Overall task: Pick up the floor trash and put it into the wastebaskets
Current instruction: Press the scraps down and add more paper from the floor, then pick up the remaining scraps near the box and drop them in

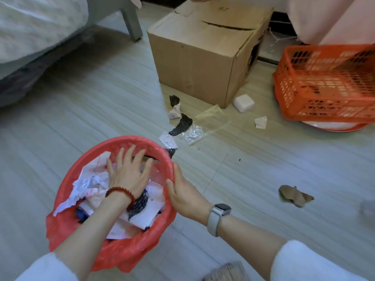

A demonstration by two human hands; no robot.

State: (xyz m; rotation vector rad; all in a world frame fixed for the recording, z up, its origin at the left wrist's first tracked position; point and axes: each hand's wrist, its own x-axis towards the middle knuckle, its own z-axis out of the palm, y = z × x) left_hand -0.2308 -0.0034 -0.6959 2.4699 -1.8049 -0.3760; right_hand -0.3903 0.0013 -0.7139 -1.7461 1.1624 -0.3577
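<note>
Your left hand point(129, 175), fingers spread flat, presses crumpled white paper trash point(89, 184) inside the round wastebasket lined with a red plastic bag point(69, 224), your right hand point(182, 194) gripping its rim; more scraps point(182, 124) litter the floor by a cardboard box point(198, 63)

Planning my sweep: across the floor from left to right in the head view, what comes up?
Red-lined wastebasket → black crumpled scrap → white foam block → small white paper scrap → brown crumpled paper → orange plastic basket.
</note>
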